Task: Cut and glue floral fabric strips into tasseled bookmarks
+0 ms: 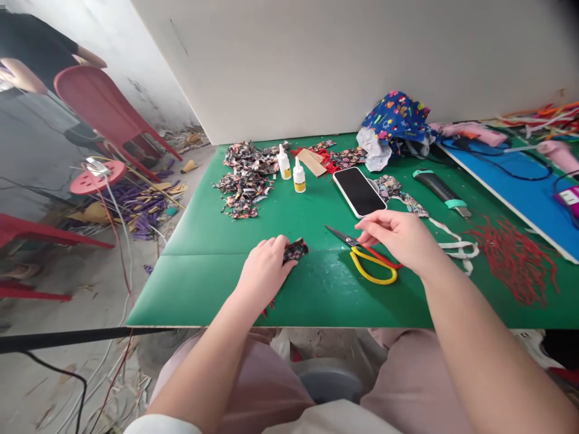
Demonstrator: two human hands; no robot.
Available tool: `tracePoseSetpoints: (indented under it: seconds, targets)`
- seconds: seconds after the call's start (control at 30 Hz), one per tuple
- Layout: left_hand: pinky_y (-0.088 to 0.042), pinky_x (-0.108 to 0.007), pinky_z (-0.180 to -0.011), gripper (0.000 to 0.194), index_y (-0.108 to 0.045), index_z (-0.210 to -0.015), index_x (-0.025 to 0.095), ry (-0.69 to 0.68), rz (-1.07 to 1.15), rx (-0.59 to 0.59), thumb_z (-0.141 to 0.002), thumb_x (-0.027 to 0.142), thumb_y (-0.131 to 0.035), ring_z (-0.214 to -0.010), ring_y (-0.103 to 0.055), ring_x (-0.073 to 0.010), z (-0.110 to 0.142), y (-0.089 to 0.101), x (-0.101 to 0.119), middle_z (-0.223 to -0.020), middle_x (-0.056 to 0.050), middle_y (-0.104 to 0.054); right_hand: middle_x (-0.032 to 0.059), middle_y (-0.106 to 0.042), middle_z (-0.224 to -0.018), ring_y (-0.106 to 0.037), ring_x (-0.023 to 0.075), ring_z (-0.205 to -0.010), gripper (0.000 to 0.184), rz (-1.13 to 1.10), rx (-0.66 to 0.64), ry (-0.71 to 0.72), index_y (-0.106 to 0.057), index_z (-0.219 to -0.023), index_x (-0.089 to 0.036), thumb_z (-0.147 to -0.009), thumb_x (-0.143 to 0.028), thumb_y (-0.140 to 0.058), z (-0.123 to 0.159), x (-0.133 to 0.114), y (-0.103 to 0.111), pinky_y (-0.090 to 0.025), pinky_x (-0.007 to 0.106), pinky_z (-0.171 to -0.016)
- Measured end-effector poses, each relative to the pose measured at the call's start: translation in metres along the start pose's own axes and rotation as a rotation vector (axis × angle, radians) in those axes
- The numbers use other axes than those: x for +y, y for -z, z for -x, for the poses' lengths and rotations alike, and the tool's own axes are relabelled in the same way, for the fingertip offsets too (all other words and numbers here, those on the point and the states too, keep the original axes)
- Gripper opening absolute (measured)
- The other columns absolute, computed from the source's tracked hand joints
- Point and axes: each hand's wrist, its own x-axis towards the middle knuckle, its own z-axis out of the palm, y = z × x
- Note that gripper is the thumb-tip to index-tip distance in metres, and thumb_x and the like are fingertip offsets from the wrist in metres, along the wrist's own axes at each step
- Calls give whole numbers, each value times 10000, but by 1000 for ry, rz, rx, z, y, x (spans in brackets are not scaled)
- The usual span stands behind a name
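Observation:
My left hand [265, 265] is closed over a dark floral cloth strip [296, 249] on the green tabletop, its end poking out past my fingers. Red threads [270, 308] show below that hand. My right hand [393, 238] hovers at the scissors [373, 268], thumb and fingertips pinched together; anything between them is too small to make out. The scissors have one yellow and one red handle, and the blades point to the upper left. Just beyond my right hand lies a phone [359, 191] with a dark screen.
Two small white bottles [299, 178] stand beside heaped floral cloth scraps [244, 196]. A utility knife [441, 191], red threads [515, 259] and a blue board [511, 187] lie to the right. Blue patterned cloth [395, 120] is bunched at the back. A person [36, 48] is by a red chair [90, 102].

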Motion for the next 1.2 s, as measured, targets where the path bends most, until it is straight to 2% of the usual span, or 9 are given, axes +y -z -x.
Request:
tracePoseSetpoints:
  seconds: [0.07, 0.2, 0.3, 0.4, 0.47, 0.67, 0.8, 0.97, 1.2]
  targets:
    - [-429, -271, -573, 206, -548, -913, 207, 33, 165, 4, -793, 363, -608, -673, -572, -181, -3, 5, 6, -772, -12, -626, 34, -672, -756, -639, 156, -725, 266, -85, 17, 17, -643, -917, -205, -791, -433, -594, 4, -7, -7, -522, 291, -700]
    - [-410, -204, -492, 314, -577, -978, 217, 120, 941, 68, -753, 425, -644, -564, -509, -104, -2, 11, 30, -698, 38, -572, 43, -653, -993, -616, 170, -914, 414, -217, -43, 64, -568, -1130, -244, -781, -463, -608, 16, -26, -27, -496, 301, -801]
    - [-433, -193, -498, 351, -617, -991, 219, 117, 1176, 43, -702, 399, -704, -568, -510, -94, 2, 12, 49, -714, 27, -592, 19, -661, -944, -622, 160, -858, 330, -212, -27, 107, -627, -1031, -257, -759, -443, -638, 25, -36, -39, -494, 272, -743]
    - [-476, -211, -591, 337, -643, -1016, 228, 49, 1203, 27, -715, 367, -701, -663, -550, -118, 6, 14, 62, -782, 4, -632, 15, -671, -812, -619, 155, -751, 228, -215, 37, 126, -665, -829, -222, -758, -437, -632, 29, -40, -41, -482, 252, -647]
    - [-473, -223, -592, 314, -662, -1017, 221, 16, 1188, 22, -747, 381, -664, -668, -549, -130, 8, 16, 66, -775, -7, -637, 9, -665, -755, -606, 143, -695, 216, -216, 57, 127, -659, -773, -213, -764, -427, -623, 32, -40, -38, -469, 241, -609]
    - [-413, -240, -536, 272, -708, -833, 189, 22, 1092, 122, -797, 428, -581, -591, -487, -132, 11, 22, 72, -668, -11, -592, 5, -664, -774, -600, 139, -714, 221, -182, 32, 161, -665, -807, -222, -794, -427, -584, 39, -45, -32, -468, 236, -620]
    - [-377, -231, -504, 294, -662, -679, 164, -106, 992, 63, -824, 391, -543, -547, -423, -115, 13, 28, 75, -588, 0, -511, -3, -639, -725, -572, 119, -646, 186, -201, 26, 181, -653, -815, -223, -796, -395, -584, 45, -51, -30, -454, 218, -560]
    - [-323, -215, -465, 333, -577, -586, 164, -291, 872, 110, -859, 337, -496, -503, -349, -90, 15, 30, 71, -534, 19, -430, -21, -607, -673, -538, 97, -596, 157, -184, 43, 260, -627, -759, -232, -811, -371, -575, 54, -55, -27, -416, 191, -501]
    - [-272, -229, -450, 381, -484, -534, 167, -307, 843, 232, -887, 307, -456, -482, -281, -83, 15, 27, 71, -515, 33, -329, -27, -618, -684, -559, 97, -617, 139, -203, 13, 277, -635, -776, -245, -829, -352, -563, 55, -58, -27, -450, 192, -541]
